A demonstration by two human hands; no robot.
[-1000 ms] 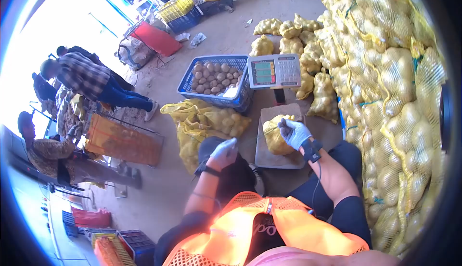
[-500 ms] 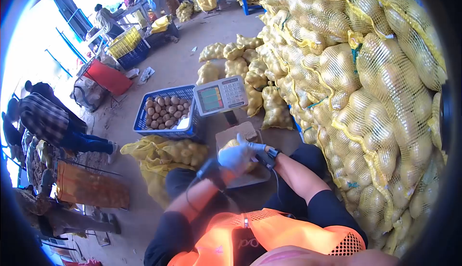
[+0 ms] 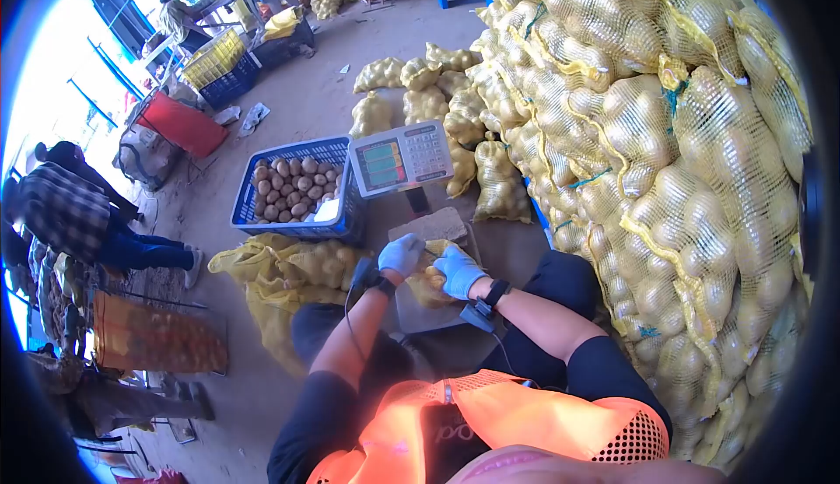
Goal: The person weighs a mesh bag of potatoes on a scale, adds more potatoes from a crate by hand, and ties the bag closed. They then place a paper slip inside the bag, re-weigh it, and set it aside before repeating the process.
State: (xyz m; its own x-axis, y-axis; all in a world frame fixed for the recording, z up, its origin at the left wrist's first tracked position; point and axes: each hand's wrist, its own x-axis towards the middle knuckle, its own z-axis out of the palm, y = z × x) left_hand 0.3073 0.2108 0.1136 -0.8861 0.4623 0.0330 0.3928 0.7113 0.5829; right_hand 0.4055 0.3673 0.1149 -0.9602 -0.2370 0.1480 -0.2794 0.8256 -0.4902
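Yellow mesh bag (image 3: 425, 289): mouth best gathered evenly; base supported
Left blue-gloved hand (image 3: 402, 255): fingers curled at mouth; hold unclear
Right blue-gloved hand (image 3: 458, 272): fingers bent over mesh; hold unclear

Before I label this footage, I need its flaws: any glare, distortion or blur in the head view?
Head view: white glare washes out the upper left; outer edges bend, corners go black; scale display visible, digits too soft to read.

Looks like a produce packing shed: potatoes in net sacks (image 3: 700, 143), a blue crate (image 3: 297, 228), a digital scale (image 3: 401, 158).
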